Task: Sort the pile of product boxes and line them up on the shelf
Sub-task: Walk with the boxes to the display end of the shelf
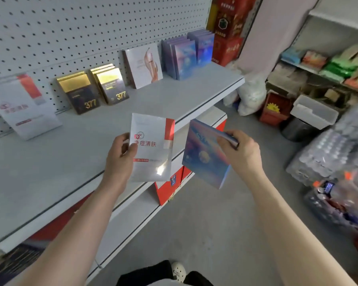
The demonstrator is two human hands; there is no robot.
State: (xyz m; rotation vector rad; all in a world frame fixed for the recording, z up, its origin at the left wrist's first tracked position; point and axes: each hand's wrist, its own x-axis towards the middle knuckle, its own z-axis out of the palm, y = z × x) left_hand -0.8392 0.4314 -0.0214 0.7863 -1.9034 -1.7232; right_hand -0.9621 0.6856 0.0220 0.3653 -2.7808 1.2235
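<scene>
Facing the shelf [153, 100] ahead, I hold a white box [153, 159] pinched at its left edge in my left grip [120, 157], and just right of it a blue box [201, 153] clasped by its top edge in my right grip [244, 153].

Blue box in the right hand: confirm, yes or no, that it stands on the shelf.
No: the right hand holds the blue box in the air, off the shelf.
</scene>
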